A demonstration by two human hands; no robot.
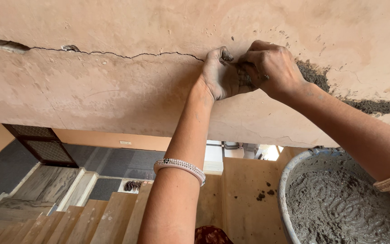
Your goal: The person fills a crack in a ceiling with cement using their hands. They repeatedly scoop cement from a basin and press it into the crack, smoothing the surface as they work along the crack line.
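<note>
left hand (pixel 220 74) cupped, palm smeared grey, pressed on wall crack (pixel 113 54) | right hand (pixel 269 65) fingers pinching wet mortar (pixel 244 79) against left palm | mortar pan (pixel 339 199) near right | staircase (pixel 68 212) below left

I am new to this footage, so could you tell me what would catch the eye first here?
First, the two hands, left hand and right hand, pressed together against the wall, smeared grey, at the point where a long crack meets a dark line of mortar running right. Next, the metal pan of wet grey mortar at lower right. Stairs drop away at lower left.
</note>
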